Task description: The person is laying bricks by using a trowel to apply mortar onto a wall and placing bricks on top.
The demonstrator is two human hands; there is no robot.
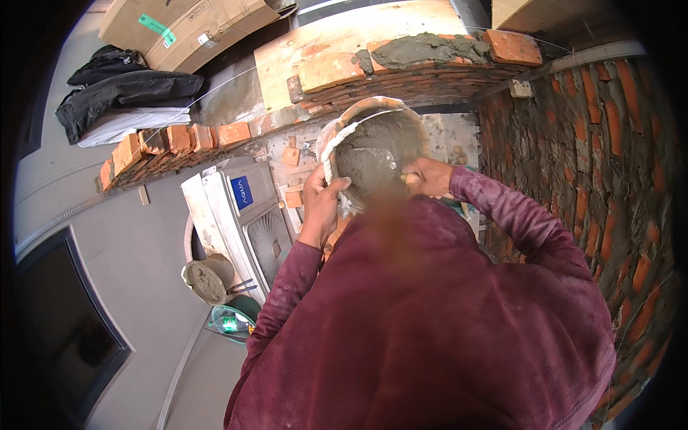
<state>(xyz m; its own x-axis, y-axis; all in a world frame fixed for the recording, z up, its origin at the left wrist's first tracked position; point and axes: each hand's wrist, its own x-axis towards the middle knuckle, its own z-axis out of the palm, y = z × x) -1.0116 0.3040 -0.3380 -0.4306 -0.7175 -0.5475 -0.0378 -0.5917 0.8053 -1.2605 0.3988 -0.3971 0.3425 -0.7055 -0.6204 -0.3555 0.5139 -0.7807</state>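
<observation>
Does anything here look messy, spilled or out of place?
Mostly ordinary bricklaying mess: a lump of grey mortar lies unspread on the red brick wall top, and the round mortar-smeared bucket is tipped steeply in the left hand.

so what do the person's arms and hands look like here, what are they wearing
Both arms are covered to the wrist by long maroon sleeves of a fine mesh-like knit, dusted with pale specks near the left elbow. The left hand and right hand are bare, without gloves.
</observation>
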